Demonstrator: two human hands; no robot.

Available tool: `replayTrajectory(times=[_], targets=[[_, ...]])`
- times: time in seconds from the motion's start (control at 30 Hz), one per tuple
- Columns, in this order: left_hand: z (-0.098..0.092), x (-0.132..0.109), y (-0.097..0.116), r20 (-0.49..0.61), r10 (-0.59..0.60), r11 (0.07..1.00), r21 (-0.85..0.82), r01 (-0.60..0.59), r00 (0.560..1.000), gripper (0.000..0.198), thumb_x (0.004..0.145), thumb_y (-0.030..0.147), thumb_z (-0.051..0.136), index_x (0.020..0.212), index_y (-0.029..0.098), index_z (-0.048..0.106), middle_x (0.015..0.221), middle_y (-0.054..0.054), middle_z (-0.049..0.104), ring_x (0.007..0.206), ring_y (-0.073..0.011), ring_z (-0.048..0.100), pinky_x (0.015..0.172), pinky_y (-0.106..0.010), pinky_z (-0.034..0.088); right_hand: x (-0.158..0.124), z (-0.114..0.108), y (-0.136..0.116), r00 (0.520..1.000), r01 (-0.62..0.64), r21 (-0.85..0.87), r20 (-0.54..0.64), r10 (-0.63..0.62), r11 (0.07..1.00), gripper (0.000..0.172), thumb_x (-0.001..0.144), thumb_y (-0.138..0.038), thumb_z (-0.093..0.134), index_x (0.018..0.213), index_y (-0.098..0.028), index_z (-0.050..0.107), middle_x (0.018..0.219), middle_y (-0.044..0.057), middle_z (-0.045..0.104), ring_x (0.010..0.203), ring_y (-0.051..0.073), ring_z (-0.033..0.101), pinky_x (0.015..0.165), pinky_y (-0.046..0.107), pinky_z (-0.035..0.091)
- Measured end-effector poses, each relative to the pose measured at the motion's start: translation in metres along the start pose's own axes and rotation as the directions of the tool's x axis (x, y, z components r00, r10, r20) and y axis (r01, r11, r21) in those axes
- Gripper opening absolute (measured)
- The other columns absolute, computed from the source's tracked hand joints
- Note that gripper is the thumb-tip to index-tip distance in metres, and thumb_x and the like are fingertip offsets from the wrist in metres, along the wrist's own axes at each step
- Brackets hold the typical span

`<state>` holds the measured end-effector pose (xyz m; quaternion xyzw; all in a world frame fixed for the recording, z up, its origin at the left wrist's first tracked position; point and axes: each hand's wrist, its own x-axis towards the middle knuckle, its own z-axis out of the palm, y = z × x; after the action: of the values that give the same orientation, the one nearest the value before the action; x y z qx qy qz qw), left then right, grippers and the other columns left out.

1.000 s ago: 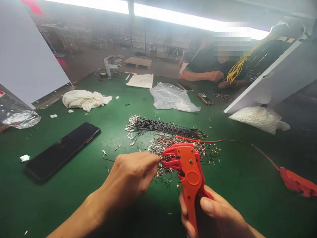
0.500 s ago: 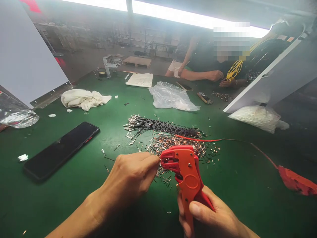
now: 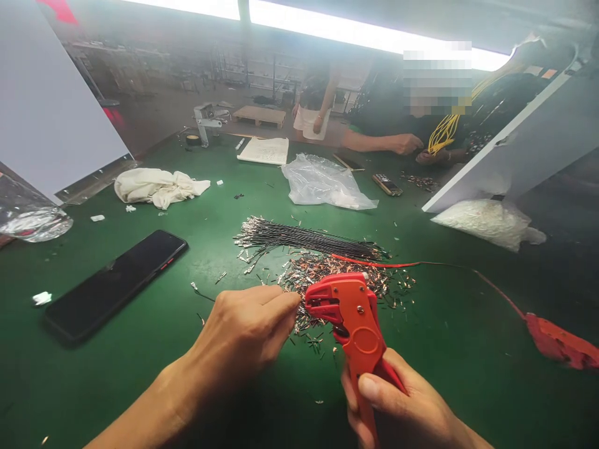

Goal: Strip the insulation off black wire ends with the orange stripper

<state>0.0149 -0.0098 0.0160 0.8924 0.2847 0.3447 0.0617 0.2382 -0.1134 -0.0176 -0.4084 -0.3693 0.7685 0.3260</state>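
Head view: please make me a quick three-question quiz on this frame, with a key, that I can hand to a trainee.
1. Which hand holds the wire stripper? a) left b) right c) both
2. True or false: the bundle of black wires lies nearer the camera than the pile of scraps.
3. Fill in: a flat black ____ lies on the green table, to the left of the left hand.

Key:
1. b, the right hand.
2. False; the bundle of black wires lies beyond the pile of scraps.
3. Phone.
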Motion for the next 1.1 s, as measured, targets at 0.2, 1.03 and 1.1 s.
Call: replayTrajectory(times=[0.2,1.03,1.1], targets=[[0.000,0.001,0.000,-0.014,0.034,0.999,0.041,-0.033,0.999,0.017,0.090,0.011,0.049,0.088,0.015,0.066,0.062,0.002,0.060,0.050,-0.0099,0.050,0.047,-0.023,0.036,-0.001,0.001,-0.005,1.000,-0.013,-0.042,-0.007,0.013,0.999,0.052,0.081,-0.067,0.058,0.074,-0.017,0.051,0.054,-0.002,0.051,0.045,0.008,0.043,0.046,0.021,0.034],[0.004,-0.002,-0.001,-0.029,0.027,0.999,0.034,-0.026,0.999,0.015,0.091,0.012,0.050,0.088,0.016,0.064,0.065,0.001,0.065,0.052,-0.0097,0.055,0.050,-0.021,0.041,0.005,-0.002,-0.002,0.997,0.060,0.096,0.034,-0.063,0.994,0.055,0.082,-0.067,0.054,0.084,-0.012,0.058,0.063,0.003,0.057,0.051,0.010,0.049,0.050,0.022,0.042],[0.003,-0.002,0.000,-0.064,0.022,0.999,0.044,-0.020,0.998,0.015,0.091,0.011,0.051,0.087,0.016,0.064,0.066,0.000,0.066,0.053,-0.0093,0.056,0.052,-0.021,0.041,0.005,0.000,-0.003,0.991,0.097,0.137,0.077,-0.108,0.986,0.056,0.082,-0.066,0.055,0.091,-0.011,0.060,0.071,0.006,0.060,0.058,0.013,0.053,0.056,0.025,0.045]])
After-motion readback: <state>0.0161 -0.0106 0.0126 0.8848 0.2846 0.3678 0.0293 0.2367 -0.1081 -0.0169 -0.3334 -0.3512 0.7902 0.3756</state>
